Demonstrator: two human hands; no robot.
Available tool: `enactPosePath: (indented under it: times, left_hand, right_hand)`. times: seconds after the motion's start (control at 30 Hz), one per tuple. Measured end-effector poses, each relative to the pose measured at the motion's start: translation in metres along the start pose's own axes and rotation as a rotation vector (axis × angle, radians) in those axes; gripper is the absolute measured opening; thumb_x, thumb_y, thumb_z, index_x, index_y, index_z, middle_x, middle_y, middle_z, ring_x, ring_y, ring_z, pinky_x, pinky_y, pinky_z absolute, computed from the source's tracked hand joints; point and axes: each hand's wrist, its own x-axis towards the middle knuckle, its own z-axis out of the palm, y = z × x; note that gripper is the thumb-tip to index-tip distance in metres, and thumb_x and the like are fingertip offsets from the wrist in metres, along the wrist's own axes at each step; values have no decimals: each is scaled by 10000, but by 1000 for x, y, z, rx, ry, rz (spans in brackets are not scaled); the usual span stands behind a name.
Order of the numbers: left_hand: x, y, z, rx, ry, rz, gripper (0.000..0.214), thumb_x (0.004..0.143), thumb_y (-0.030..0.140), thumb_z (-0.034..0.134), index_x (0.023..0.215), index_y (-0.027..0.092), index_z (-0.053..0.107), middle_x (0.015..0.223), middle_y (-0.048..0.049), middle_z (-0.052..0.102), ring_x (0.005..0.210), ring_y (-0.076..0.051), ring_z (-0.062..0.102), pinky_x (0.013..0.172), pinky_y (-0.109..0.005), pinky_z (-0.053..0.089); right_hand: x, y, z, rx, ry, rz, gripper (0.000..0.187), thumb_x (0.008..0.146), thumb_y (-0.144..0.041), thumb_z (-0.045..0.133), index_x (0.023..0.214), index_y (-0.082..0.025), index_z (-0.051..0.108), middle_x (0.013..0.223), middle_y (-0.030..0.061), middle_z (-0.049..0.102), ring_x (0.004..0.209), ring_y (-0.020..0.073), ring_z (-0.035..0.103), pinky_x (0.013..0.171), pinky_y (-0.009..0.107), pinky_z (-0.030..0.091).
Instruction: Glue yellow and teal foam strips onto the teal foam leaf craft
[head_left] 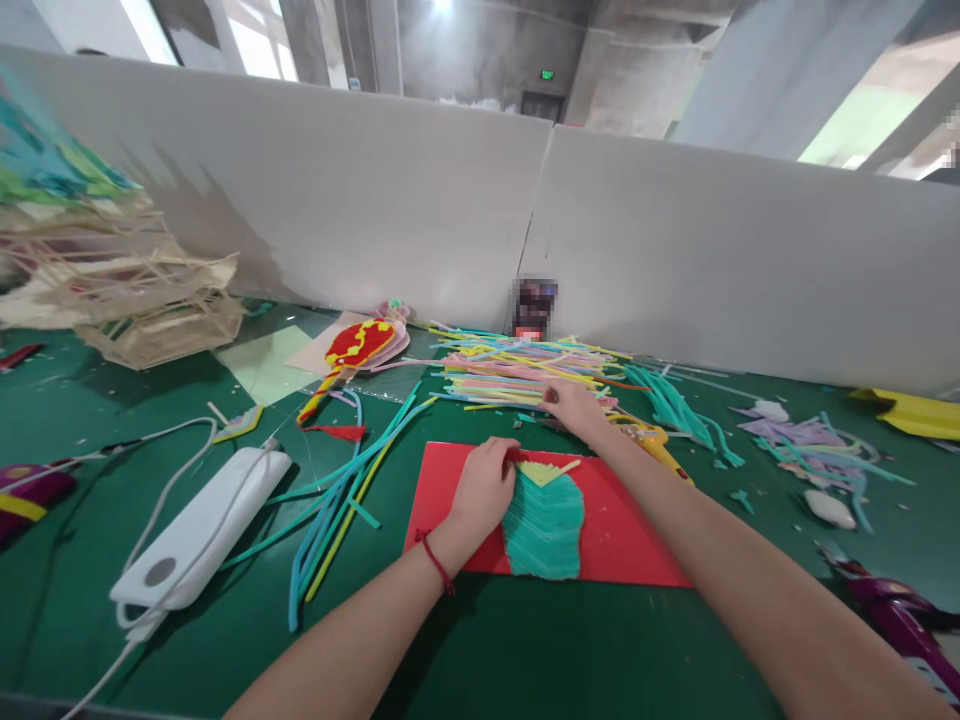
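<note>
A red card lies on the green table in front of me, bearing a teal panel of chenille stems laid side by side. Short yellow pieces form a V along the panel's top. My left hand rests on the card at the panel's upper left, fingers bent and together; anything in them is hidden. Beyond the card, my right hand reaches to the front edge of a pile of coloured chenille stems. Its fingertips are pinched, and what they grip is too small to make out.
Yellow-handled scissors lie beside my right wrist. Loose stems and a white power strip are left, with a red-yellow fan behind. Purple glue guns sit at the left and right. A white partition stands behind.
</note>
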Motion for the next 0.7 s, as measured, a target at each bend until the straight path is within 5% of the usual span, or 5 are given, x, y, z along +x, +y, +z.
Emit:
enactPosePath:
  times: [0.23,0.4,0.57,0.7]
  left_hand:
    - [0,0,-1,-5,-7,-6,326,798,1,458,1060,136,598,1079,-104,645,1028,-230,587,926,-387,468]
    - [0,2,-2,-16,-5,-13,322,802,16,464,1061,157,595,1076,-100,643,1029,-230,589,923,-402,471]
    - [0,3,-2,-43,6,-33,320,791,14,477,1041,167,605,1066,-92,648,1030,-237,596,918,-407,475]
    - [1,3,-2,-91,39,-52,308,802,16,466,1026,171,609,1067,-87,652,1027,-223,601,924,-393,473]
  right_hand:
    - [6,-2,-15,137,38,-15,102,681,-217,692,661,-208,592,674,-7,663,624,151,577,567,243,380]
    - [10,-15,-31,270,260,7,125,757,-304,618,700,-206,565,679,12,653,667,170,605,648,290,450]
    - [10,-42,-65,413,494,38,268,833,-461,533,810,-194,532,758,31,653,696,163,636,659,296,487]
    - [-12,-64,-95,583,500,-51,267,812,-463,587,814,-200,539,695,-3,647,591,127,605,546,249,467]
